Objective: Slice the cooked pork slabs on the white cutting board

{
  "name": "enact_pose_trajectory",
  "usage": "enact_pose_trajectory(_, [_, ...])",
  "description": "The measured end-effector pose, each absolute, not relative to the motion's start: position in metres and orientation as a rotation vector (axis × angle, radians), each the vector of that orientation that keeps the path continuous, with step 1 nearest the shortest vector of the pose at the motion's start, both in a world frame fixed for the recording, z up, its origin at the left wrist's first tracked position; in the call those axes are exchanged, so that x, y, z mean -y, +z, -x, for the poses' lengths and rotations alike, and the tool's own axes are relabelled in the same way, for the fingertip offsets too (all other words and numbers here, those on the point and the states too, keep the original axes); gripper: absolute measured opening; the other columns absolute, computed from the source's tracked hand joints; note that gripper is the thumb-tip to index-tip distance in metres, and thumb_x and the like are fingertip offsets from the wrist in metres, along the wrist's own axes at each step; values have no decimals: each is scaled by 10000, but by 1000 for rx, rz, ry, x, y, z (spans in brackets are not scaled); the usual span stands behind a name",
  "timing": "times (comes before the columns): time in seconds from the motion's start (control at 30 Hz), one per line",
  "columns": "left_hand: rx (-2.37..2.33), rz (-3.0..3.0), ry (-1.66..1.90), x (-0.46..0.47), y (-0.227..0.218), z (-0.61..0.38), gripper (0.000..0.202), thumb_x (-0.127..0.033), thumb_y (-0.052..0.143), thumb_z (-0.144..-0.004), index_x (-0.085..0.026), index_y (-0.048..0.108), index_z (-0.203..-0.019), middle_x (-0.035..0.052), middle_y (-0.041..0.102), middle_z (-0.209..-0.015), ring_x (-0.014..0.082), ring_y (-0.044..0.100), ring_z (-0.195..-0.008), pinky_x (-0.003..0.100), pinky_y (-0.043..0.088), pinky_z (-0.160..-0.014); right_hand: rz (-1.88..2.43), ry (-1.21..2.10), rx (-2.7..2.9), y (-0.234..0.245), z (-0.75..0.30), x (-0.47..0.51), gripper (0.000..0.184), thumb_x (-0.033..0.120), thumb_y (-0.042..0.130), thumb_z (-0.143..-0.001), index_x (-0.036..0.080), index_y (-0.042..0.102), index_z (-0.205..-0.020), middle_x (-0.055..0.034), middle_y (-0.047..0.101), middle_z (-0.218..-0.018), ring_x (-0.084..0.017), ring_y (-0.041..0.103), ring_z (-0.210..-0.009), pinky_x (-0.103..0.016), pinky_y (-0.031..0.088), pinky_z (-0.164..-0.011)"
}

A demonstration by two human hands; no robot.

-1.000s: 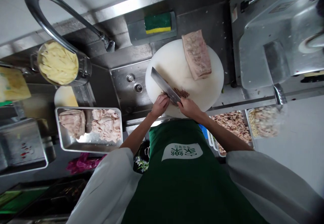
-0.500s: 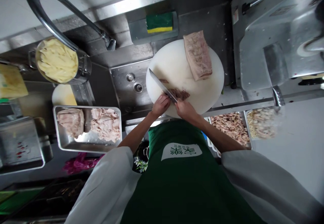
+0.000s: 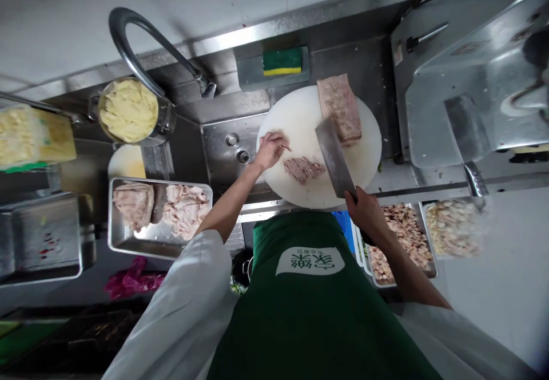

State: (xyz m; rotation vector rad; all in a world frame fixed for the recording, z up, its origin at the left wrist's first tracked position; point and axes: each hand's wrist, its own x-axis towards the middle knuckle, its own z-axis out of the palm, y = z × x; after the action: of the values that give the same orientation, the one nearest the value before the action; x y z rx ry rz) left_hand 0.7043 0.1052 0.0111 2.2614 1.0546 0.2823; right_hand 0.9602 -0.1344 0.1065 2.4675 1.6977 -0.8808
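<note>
A round white cutting board [image 3: 295, 117] lies over the sink, with a pile of thin meat strips [image 3: 302, 169] near its middle. My left hand [image 3: 271, 150] is at the board's left side, its fingers closed on a small piece of meat [image 3: 286, 146], mostly covered by them. My right hand [image 3: 365, 211] grips the handle of a cleaver [image 3: 335, 159]. Its broad blade lies flat-side up, pointing toward the back, right of the strips. Behind the blade tip rests a large block of pork [image 3: 340, 108], overlapping the board's far right edge.
A metal tray [image 3: 159, 248] with sliced pork stands left, below a pot of pale slices [image 3: 128, 111]. A faucet [image 3: 141, 42] arches over the sink. A green-yellow sponge [image 3: 282, 61] sits behind the board. Another cleaver [image 3: 465, 131] and trays of chopped food [image 3: 405, 237] are at right.
My right hand has swung the cleaver away from the strips to the right. My left hand has left the blade and moved up to the small piece of meat. The view has shifted slightly.
</note>
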Motion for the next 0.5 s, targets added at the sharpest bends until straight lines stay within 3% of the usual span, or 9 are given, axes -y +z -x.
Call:
enact_pose_trajectory(0.13, [-1065, -2031, 308, -94, 15, -691, 203, -268, 598, -880, -177, 737, -997, 62, 678, -884, 205, 607, -873, 395, 496, -895, -2510, -916, -1660, 108, -955, 150, 263, 351, 421, -985, 177, 605, -915, -91, 675, -723, -199, 575, -626, -300, 246, -588])
enact_pose_trajectory(0.27, [-1114, -1444, 550, -44, 14, -674, 425, -468, 722, -793, -169, 677, -1092, 14, 652, -735, 129, 566, -607, 285, 502, -608, -2459, -956, -1688, 113, -944, 158, 269, 343, 409, -985, 174, 612, -935, -87, 665, -691, -197, 570, -602, -299, 243, -580])
enact_pose_trajectory(0.37, [-1209, -1192, 670, -6, 8, -675, 514, -536, 765, -733, -167, 637, -1067, -1, 645, -708, 115, 572, -554, 268, 502, -556, -2337, -1017, -1743, 114, -935, 160, 257, 328, 401, -987, 179, 606, -939, -75, 658, -661, -197, 573, -585, -298, 233, -570])
enact_pose_trajectory(0.5, [-1520, -1316, 719, 26, 4, -681, 386, -490, 726, -800, -189, 638, -1024, -47, 575, -616, 100, 546, -507, 237, 478, -538, -2120, -1037, -1877, 111, -922, 162, 248, 320, 386, -1005, 180, 586, -958, -68, 665, -657, -199, 599, -593, -299, 224, -565])
